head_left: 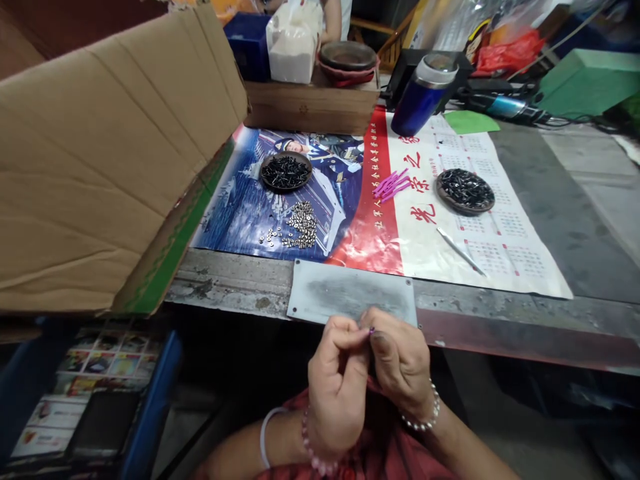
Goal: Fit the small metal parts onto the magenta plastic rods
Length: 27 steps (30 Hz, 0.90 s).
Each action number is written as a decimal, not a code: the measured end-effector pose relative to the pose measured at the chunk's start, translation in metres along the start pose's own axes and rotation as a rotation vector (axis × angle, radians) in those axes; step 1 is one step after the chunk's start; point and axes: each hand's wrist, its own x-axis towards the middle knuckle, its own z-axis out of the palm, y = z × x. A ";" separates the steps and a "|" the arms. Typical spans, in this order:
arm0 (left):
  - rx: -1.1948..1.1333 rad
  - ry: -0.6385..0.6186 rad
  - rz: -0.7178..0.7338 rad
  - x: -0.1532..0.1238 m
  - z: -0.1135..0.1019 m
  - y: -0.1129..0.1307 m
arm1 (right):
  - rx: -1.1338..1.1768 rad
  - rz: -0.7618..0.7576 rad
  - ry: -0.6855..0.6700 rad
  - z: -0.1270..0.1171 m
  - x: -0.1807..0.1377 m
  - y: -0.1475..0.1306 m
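Note:
My left hand [340, 380] and my right hand [400, 363] meet just in front of the table edge, thumbs and fingers pinched together. A tiny dark purplish thing [371, 331] shows between the fingertips, too small to name. Just beyond the hands, a grey metal plate [350, 287] with a dark smudge is fixed at the edge. Farther back lie a loose pile of small silver ring-like pieces [301, 225], a bundle of pink sticks [393, 185] and a slim silver pointed tool [461, 252]. Two round dishes, the left dish [263, 179] and right dish [450, 203], hold small black pieces.
A large cardboard box [110, 167] blocks the left side. Behind the poster [360, 240] stand a wooden box [310, 110], a blue tumbler [420, 100] and a green box [590, 87]. Below left is a blue bin [160, 387]. Another person's arm [332, 20] shows at the back.

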 end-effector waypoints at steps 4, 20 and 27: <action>0.005 0.010 0.023 0.001 -0.002 0.000 | 0.037 0.025 -0.014 -0.001 0.002 -0.005; -0.018 0.006 0.016 0.000 -0.003 -0.002 | -0.308 -0.126 0.162 0.006 -0.004 0.000; -0.022 -0.021 -0.023 -0.004 -0.004 -0.003 | -0.314 -0.203 0.243 0.011 0.000 0.007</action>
